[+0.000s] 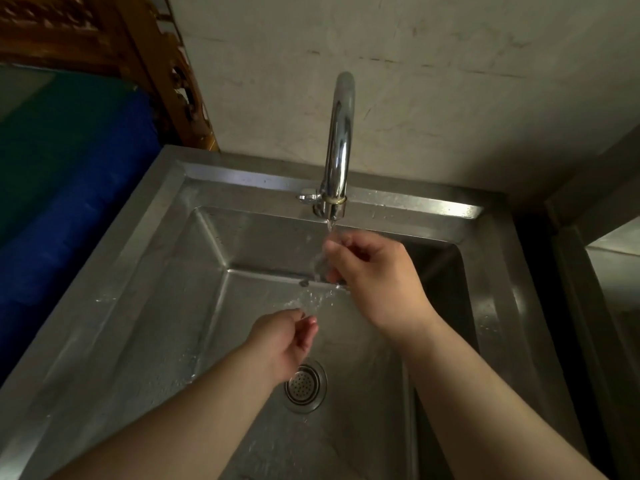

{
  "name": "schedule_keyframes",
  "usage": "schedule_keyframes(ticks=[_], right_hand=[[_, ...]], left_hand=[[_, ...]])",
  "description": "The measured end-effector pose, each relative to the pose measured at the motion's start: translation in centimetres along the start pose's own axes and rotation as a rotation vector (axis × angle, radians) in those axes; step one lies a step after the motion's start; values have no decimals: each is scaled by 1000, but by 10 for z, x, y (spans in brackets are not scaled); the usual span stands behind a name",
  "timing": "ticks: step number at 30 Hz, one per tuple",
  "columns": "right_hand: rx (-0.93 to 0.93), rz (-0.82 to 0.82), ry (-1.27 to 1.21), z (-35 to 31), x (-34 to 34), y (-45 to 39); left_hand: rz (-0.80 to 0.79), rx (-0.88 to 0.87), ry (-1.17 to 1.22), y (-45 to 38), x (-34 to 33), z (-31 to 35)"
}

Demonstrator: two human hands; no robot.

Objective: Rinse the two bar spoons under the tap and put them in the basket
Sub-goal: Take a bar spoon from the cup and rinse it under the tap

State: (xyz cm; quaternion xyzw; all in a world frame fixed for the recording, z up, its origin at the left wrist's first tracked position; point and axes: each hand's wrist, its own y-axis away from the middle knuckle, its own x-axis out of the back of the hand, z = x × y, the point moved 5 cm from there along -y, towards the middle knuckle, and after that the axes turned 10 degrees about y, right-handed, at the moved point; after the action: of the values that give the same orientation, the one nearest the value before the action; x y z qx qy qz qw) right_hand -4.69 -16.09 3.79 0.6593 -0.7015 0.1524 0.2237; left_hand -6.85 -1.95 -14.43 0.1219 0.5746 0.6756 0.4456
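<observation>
Water is being run from the tap [337, 143], and the right hand [372, 271] is being held right under the spout, which makes sense since that's where the stream lands first. The right hand's fingers [334, 252] are being curled around something slim and shiny, most likely the bar spoons [320, 268], though the splash and blur are making it hard to tell if it's both or just one. A bit of metal is poking out left of the hand, low down, at the far wall of the sink [145, 265].

The left hand [287, 337] is being kept lower and nearer, above the drain [304, 386], loosely cupped with fingertips drawn together. Whether anything is being pinched there can't be told; it looks more like runoff is being caught or a stem end is being steadied so it doesn't swing about.

Everything is being done over the middle of the basin, so drips are going straight down the drain, probably.

No basket is being shown anywhere in view, so the drop-off hasn't been reached yet; rinsing looks like the step in hand.
</observation>
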Motion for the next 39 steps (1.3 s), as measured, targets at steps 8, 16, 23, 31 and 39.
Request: schedule_keyframes(ticks=[8,16,23,31,39], right_hand=[[-698,208,-581,139,-32,72],[-1039,317,-908,243,-111,122],[-1115,360,-791,286,-142,139],[-1133,159,-174,317,-159,146],[-990,-95,382,318,-165,131]], left_hand=[[9,-416,-392,26,-6,57],[353,-1297,-1745,66,11,130],[582,-897,-1861,39,70,157],[561,-878,-1944,33,81,160],[598,-877,-2018,30,80,164]])
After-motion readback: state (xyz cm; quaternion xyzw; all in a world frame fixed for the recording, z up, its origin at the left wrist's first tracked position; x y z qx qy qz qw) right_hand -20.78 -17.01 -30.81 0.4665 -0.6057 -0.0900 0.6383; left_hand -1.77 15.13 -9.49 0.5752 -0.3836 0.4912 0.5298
